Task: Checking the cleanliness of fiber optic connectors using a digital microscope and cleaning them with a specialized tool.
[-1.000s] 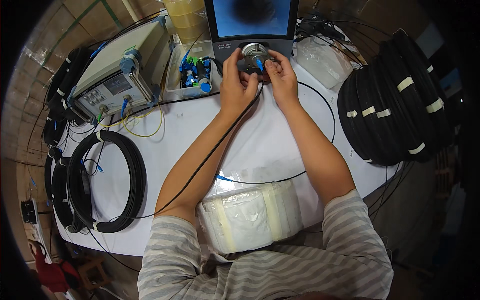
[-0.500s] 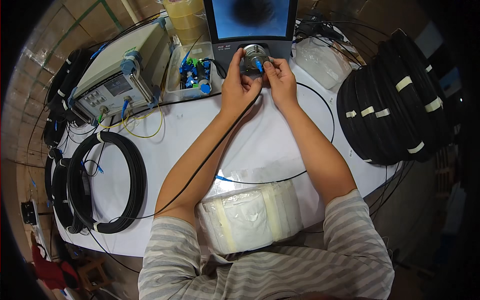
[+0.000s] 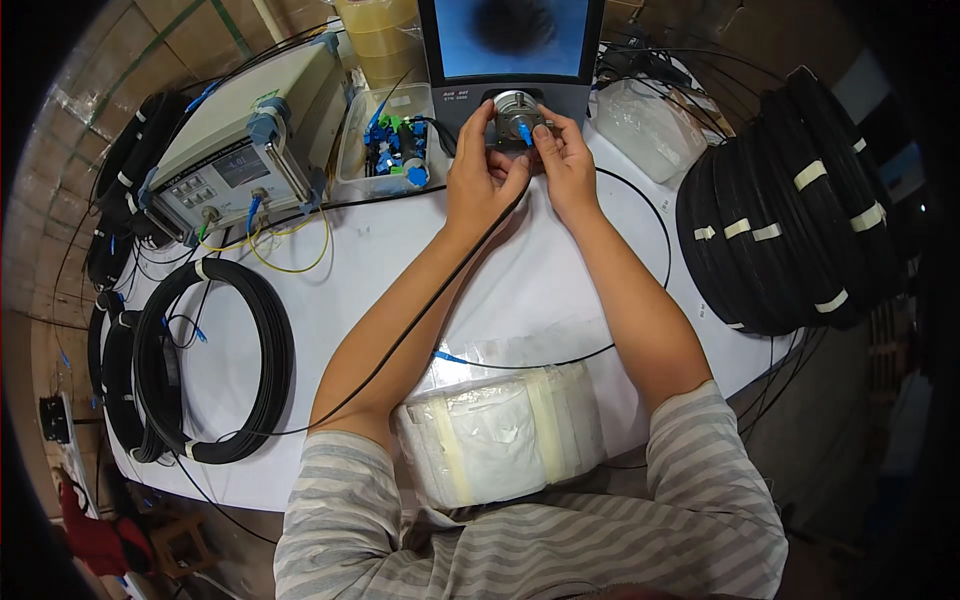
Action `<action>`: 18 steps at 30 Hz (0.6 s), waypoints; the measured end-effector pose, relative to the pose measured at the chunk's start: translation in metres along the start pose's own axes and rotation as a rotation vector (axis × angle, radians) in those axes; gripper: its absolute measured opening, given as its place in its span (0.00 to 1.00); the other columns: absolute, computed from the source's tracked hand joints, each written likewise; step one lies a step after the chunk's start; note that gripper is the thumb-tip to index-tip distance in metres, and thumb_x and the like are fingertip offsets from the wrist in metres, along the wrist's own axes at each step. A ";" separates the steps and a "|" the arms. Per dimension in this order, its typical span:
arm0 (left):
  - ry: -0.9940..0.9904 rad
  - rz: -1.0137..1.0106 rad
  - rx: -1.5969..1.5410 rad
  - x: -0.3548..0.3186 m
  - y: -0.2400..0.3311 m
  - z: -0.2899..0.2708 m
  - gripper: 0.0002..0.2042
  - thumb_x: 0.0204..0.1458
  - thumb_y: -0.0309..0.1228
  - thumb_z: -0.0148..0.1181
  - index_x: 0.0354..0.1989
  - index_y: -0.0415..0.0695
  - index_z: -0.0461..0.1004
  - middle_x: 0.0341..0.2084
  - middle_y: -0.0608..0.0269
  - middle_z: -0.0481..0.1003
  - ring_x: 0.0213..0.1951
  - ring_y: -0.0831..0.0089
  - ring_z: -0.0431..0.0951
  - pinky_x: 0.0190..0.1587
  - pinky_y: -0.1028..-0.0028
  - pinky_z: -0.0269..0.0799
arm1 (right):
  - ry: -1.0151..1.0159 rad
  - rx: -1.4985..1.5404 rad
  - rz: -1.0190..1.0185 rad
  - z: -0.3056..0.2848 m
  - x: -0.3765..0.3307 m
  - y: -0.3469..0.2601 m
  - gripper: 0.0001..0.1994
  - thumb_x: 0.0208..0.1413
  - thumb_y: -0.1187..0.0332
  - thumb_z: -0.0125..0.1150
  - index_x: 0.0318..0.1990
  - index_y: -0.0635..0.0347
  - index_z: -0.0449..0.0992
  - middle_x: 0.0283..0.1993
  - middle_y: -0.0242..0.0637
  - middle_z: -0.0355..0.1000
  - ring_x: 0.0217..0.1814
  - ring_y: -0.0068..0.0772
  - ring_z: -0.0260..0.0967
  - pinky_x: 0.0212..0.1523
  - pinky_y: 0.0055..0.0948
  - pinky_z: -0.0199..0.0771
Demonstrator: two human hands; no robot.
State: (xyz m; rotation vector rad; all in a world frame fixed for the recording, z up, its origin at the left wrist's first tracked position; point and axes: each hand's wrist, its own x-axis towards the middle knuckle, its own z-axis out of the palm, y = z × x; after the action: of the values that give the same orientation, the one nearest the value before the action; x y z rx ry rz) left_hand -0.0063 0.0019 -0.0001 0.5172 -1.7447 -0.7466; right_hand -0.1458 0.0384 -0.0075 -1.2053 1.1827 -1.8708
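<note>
Both hands meet at twelve o'clock of the white table [image 3: 300, 300]: the left hand [image 3: 480, 180] and right hand [image 3: 565, 165] pinch a small blue fibre connector [image 3: 524, 133] at the round metal port [image 3: 515, 105] of the blue-screened inspection monitor [image 3: 512, 40]. The connector looks seated or nearly so, its thin black cable [image 3: 400, 340] trailing toward six o'clock. At nine o'clock lies a black cable coil [image 3: 215, 370]; stacked black coils [image 3: 790, 220] sit at three, seemingly waiting.

Blue fibre connector [image 3: 524, 133] on thin black cable [image 3: 420, 320], at round metal port [image 3: 516, 105].
</note>
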 end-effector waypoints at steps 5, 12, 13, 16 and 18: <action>-0.028 -0.035 -0.020 0.001 -0.001 0.001 0.41 0.51 0.23 0.67 0.74 0.40 0.54 0.62 0.50 0.69 0.29 0.77 0.80 0.33 0.77 0.79 | -0.012 -0.017 0.026 -0.001 -0.001 0.002 0.20 0.72 0.58 0.56 0.64 0.59 0.68 0.38 0.30 0.75 0.34 0.16 0.70 0.35 0.18 0.71; -0.147 -0.168 -0.086 0.004 0.010 0.001 0.42 0.53 0.24 0.68 0.75 0.41 0.51 0.65 0.54 0.67 0.32 0.80 0.75 0.35 0.77 0.76 | 0.037 -0.074 0.018 -0.003 -0.001 0.004 0.17 0.71 0.58 0.58 0.56 0.61 0.71 0.36 0.31 0.78 0.32 0.16 0.70 0.33 0.18 0.70; -0.145 -0.168 -0.086 0.004 0.010 0.002 0.42 0.53 0.24 0.68 0.75 0.41 0.51 0.65 0.54 0.67 0.32 0.80 0.75 0.35 0.77 0.76 | 0.033 -0.051 0.027 -0.004 0.000 0.005 0.17 0.70 0.58 0.59 0.56 0.62 0.71 0.38 0.33 0.79 0.33 0.17 0.72 0.35 0.18 0.72; -0.055 0.004 0.038 0.003 0.004 0.003 0.44 0.51 0.25 0.67 0.76 0.41 0.49 0.63 0.49 0.66 0.30 0.74 0.80 0.33 0.75 0.79 | 0.062 0.000 0.010 0.001 -0.002 0.004 0.17 0.70 0.59 0.59 0.56 0.62 0.71 0.39 0.33 0.78 0.35 0.17 0.72 0.35 0.18 0.73; 0.028 -0.015 0.079 0.002 0.000 0.002 0.44 0.50 0.25 0.67 0.75 0.40 0.49 0.63 0.49 0.65 0.29 0.75 0.80 0.32 0.76 0.78 | 0.035 0.031 -0.022 0.003 -0.002 0.001 0.17 0.71 0.60 0.58 0.59 0.61 0.71 0.40 0.32 0.76 0.36 0.18 0.72 0.37 0.18 0.74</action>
State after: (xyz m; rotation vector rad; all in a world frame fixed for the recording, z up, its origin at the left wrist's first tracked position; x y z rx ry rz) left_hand -0.0086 0.0013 0.0007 0.5921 -1.7516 -0.6803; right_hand -0.1425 0.0385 -0.0087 -1.1776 1.1593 -1.9261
